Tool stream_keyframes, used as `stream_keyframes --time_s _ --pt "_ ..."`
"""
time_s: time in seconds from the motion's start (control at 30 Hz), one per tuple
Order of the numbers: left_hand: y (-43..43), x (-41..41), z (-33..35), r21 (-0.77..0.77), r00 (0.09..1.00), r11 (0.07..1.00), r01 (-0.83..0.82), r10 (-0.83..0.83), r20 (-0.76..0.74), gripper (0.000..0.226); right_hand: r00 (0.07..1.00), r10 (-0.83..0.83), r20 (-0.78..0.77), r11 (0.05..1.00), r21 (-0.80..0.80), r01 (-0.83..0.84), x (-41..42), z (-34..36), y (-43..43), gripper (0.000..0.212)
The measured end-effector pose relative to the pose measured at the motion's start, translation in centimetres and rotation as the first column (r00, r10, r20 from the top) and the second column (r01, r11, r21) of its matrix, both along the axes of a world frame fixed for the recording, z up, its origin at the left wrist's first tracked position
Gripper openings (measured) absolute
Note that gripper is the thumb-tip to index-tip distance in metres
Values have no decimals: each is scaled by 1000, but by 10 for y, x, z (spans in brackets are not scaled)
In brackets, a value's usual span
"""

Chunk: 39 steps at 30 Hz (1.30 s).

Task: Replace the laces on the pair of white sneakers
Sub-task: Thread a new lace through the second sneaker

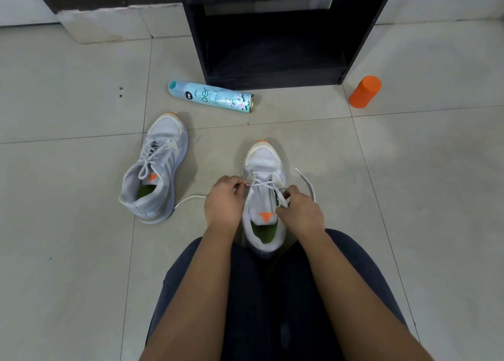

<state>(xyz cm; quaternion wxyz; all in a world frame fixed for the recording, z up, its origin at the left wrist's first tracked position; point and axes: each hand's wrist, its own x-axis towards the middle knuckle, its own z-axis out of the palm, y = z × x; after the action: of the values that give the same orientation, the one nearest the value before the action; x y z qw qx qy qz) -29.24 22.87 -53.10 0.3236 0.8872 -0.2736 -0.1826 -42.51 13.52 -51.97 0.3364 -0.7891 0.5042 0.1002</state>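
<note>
A white sneaker [263, 159] with an orange toe tip stands upright on the floor between my knees, toe pointing away. My left hand [222, 205] pinches its white lace [309, 186] at the left eyelets. My right hand [298, 210] grips the lace at the right eyelets, by the tongue. One loose lace end trails left across the floor, the other curves up on the right. The second sneaker [156, 167] lies tilted to the left, fully laced.
A light blue spray can [211, 96] lies on its side behind the shoes. An orange cylinder [365, 91] stands at the right. A black open shelf unit [272, 33] stands at the back. My dark-trousered legs fill the bottom of the view.
</note>
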Motion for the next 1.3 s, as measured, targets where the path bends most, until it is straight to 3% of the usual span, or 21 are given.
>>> stream_keyframes --time_s 0.07,0.13,0.2,0.3,0.43,0.67,0.8,0.93,1.03,1.1,1.2,1.23,1.3 --pt "0 -6 5 -77 993 991 -113 110 -44 16 1000 -22 22 999 26 21 -2 -1 -1 28" --pt "3 -10 5 -106 958 961 -256 238 -163 9 973 -155 173 975 188 122 -1 -2 -3 29" --pt "7 -9 3 -34 910 960 -278 253 -327 18 864 -388 320 865 451 221 3 1 -8 21" --pt "3 -12 8 -53 798 954 -294 215 -563 17 696 -656 291 650 686 327 9 0 -13 18" --pt "-9 -15 18 -117 565 864 -490 213 -797 12 583 -761 285 586 686 430 14 -7 -10 16" --pt "-9 -10 7 -16 421 815 -579 283 -862 19 404 -861 308 489 721 491 13 -5 -12 25" --pt "-9 -10 6 -10 412 833 -554 263 -872 18 457 -834 309 525 699 486 13 -6 -12 24" --pt "-8 -6 3 -7 393 805 -594 283 -875 20 404 -867 292 472 741 477 12 -3 -14 17" --pt "-8 -7 -1 -8 401 788 -615 304 -864 21 428 -851 305 506 696 510 11 -4 -15 18" --pt "-8 -8 0 -22 433 812 -583 288 -854 21 545 -786 293 589 624 513 11 -9 -16 22" --pt "-11 -8 9 -99 468 797 -595 243 -850 9 908 -400 123 890 286 354 6 -9 -17 41" --pt "-12 -7 11 -139 478 770 -623 234 -846 13 950 -306 55 943 158 294 5 -6 -16 48" --pt "-13 -7 17 -259 559 716 -648 217 -800 22 957 -263 121 963 -23 268 6 0 -16 48"
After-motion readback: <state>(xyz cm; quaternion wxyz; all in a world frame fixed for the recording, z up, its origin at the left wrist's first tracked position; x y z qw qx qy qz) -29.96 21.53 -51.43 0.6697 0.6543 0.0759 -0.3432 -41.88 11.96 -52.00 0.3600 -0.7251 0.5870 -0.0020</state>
